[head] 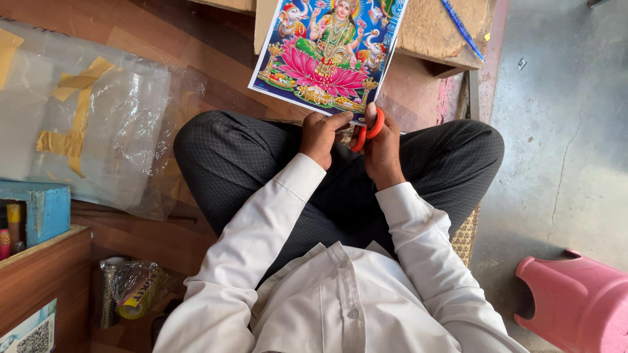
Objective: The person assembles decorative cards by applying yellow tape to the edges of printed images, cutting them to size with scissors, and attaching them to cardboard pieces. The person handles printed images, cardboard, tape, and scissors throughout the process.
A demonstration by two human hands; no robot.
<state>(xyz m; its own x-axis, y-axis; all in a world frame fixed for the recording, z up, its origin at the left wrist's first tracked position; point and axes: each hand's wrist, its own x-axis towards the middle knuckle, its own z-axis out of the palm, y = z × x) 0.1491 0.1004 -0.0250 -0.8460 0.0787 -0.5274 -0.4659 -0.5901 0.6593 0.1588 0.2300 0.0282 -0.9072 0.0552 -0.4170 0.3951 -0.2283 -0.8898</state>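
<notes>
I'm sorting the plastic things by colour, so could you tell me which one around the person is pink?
The pink stool at lower right on the grey floor; the scissors handles in the right hand are orange, the box blue.

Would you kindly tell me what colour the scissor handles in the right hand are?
Orange-red plastic scissor handles, looped around the right hand fingers; the head view shows them best.

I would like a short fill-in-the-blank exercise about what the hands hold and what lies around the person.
1. The right hand holds scissors with handles of ____ colour.
2. The left hand grips the bottom edge of a colourful ____.
3. A stool of ____ colour stands at the lower right.
4. On the wooden board at the top lies a ____ pen.

Missing words: orange; print; pink; blue
</notes>
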